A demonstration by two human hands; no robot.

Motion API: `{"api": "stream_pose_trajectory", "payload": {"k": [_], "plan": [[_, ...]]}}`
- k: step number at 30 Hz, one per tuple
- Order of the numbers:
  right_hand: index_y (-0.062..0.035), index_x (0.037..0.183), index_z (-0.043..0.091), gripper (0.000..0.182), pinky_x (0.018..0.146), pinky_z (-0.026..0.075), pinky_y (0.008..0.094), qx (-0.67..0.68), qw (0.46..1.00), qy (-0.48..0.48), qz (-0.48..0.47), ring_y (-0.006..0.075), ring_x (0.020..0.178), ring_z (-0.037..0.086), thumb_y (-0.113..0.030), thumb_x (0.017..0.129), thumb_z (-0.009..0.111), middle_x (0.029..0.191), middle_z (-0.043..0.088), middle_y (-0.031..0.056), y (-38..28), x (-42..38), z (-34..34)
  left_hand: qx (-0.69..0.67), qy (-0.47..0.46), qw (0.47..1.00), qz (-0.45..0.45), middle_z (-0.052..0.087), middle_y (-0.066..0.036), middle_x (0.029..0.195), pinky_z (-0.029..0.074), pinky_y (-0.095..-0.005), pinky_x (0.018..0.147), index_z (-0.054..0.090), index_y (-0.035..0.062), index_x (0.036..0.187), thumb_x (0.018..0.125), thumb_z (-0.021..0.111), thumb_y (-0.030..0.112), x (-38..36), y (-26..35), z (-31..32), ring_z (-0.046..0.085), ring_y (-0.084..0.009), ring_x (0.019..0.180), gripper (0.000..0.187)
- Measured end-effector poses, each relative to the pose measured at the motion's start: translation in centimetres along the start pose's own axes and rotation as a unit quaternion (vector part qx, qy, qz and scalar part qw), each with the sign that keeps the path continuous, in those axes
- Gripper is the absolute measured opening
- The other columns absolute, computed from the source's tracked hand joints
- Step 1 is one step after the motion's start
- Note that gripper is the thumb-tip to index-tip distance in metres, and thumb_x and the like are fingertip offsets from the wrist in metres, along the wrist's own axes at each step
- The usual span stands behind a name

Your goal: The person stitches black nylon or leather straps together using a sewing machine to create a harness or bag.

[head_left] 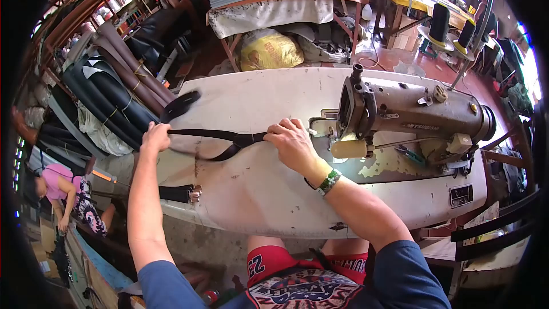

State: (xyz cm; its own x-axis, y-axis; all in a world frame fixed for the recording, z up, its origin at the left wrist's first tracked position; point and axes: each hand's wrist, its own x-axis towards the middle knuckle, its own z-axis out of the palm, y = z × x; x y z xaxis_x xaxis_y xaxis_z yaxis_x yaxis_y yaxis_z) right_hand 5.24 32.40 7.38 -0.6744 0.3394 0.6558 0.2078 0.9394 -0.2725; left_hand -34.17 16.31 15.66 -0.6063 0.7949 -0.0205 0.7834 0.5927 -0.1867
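Two hands: both on one black strap (214,136), which lies flat on the sewing table (269,91).
Left hand (155,137): my fingers closed around the strap's far end.
Right hand (293,142): my palm down, fingers curled, pinning the near end.
Strap axis: runs straight between my hands, pointing towards the sewing machine (412,111).
Nearer hand: right, just beside the needle head.
Room: bare tabletop ahead of both hands; the table edge lies just beyond my left.

A black strap (214,136) lies stretched flat across the white table. It forks midway (two bands join).
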Motion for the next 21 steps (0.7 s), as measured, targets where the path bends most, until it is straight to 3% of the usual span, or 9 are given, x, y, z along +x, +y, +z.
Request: {"api": "stream_pose_trajectory", "payload": {"k": [4,5,8,12,17,20,21], "plan": [[-0.01,0.088,0.071,0.016,0.102,0.04,0.0388,-0.002,1.0,0.012,-0.011,0.0223,0.104,0.057,-0.003,0.076,0.064,0.1,0.065,0.001,-0.2,0.1,0.3,-0.025,-0.084,0.992,-0.092,0.07,-0.012,0.128,0.051,-0.0455,0.104,0.074,0.0142,0.117,0.084,0.06,0.004,-0.1,-3.1,0.5,0.062,-0.0346,0.126,0.037],[-0.0096,0.089,0.071,0.016,0.104,0.039,0.0392,-0.002,1.0,0.014,-0.011,0.0226,0.105,0.057,-0.003,0.076,0.064,0.101,0.065,0.0016,-0.3,0.0,0.3,-0.038,-0.048,0.993,-0.097,0.07,-0.014,0.127,0.052,-0.0451,0.1,0.075,0.014,0.114,0.083,0.061,0.003,-0.7,-3.2,0.6,0.067,-0.0336,0.118,0.035],[-0.0079,0.091,0.071,0.017,0.105,0.039,0.041,-0.002,1.0,0.026,-0.01,0.024,0.105,0.057,-0.002,0.076,0.064,0.102,0.065,0.0037,-0.5,-0.1,0.7,-0.039,-0.066,0.993,-0.091,0.07,-0.014,0.126,0.053,-0.0454,0.1,0.075,0.0143,0.112,0.082,0.063,0.003,-1.0,-3.2,-0.2,0.066,-0.0344,0.119,0.034],[-0.0067,0.095,0.07,0.021,0.105,0.039,0.0424,-0.005,1.0,0.009,-0.006,0.0258,0.107,0.057,-0.002,0.076,0.064,0.103,0.065,0.0052,-0.9,-0.1,0.4,-0.038,-0.013,0.995,-0.093,0.071,-0.015,0.12,0.053,-0.0448,0.099,0.073,0.013,0.106,0.082,0.065,0.003,-1.5,-3.1,-0.1,0.067,-0.0354,0.117,0.028],[-0.0063,0.104,0.071,0.031,0.108,0.038,0.0445,-0.009,0.999,0.035,-0.015,0.027,0.114,0.057,0.003,0.076,0.062,0.111,0.067,0.0065,-1.9,0.5,-1.1,-0.053,-0.051,0.992,-0.098,0.068,-0.02,0.13,0.051,-0.0483,0.103,0.069,0.0097,0.123,0.087,0.057,0.005,-2.0,-2.0,0.2,0.063,-0.0379,0.124,0.038],[-0.0055,0.107,0.071,0.031,0.108,0.039,0.0453,0.053,0.998,0.023,-0.002,0.0277,0.115,0.059,0.005,0.079,0.061,0.113,0.069,0.0078,-3.2,0.7,-3.8,-0.072,-0.041,0.991,-0.107,0.067,-0.019,0.131,0.051,-0.0482,0.104,0.068,0.0097,0.124,0.088,0.055,0.005,-2.8,-1.2,0.1,0.062,-0.038,0.125,0.039],[-0.0038,0.107,0.072,0.025,0.101,0.046,0.0435,0.086,0.995,0.045,0.01,0.0301,0.104,0.065,0.003,0.085,0.063,0.107,0.072,0.009,-4.6,0.9,-5.7,-0.079,-0.037,0.991,-0.1,0.067,-0.019,0.131,0.051,-0.0484,0.104,0.068,0.0098,0.125,0.088,0.055,0.005,-3.0,-1.3,0.2,0.062,-0.0379,0.125,0.04]]}}
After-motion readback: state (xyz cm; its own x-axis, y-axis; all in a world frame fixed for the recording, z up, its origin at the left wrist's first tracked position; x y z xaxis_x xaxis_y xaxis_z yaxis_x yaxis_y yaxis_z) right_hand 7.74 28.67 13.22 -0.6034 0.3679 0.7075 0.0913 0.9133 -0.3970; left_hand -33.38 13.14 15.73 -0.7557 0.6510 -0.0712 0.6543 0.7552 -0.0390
